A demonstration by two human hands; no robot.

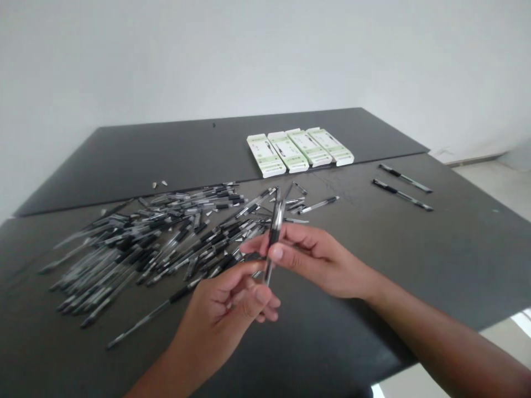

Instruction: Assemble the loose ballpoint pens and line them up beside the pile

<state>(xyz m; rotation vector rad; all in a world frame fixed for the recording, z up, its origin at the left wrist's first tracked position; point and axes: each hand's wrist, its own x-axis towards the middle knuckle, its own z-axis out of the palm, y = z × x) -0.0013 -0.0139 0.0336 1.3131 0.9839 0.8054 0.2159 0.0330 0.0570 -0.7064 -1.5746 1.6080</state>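
A pen (274, 236) with a black grip stands almost upright in front of me, its upper end slightly blurred. My right hand (313, 254) pinches it at the black grip between thumb and fingers. Lower down, the curled fingers of my left hand (234, 301) close around its bottom end, which they partly hide. Behind and to the left of my hands lies a large loose heap of pens and pen parts (120, 260), clear barrels and black grips mixed together. One long pen (143, 321) sticks out from the heap toward my left wrist.
Four would be too exact: several white-and-green pen boxes (265, 155) lie side by side at the back. Two pens, a nearer one (401, 194) and a farther one (404, 178), lie apart at the right. Small white bits (155, 185) rest behind the heap on the dark table (464, 243).
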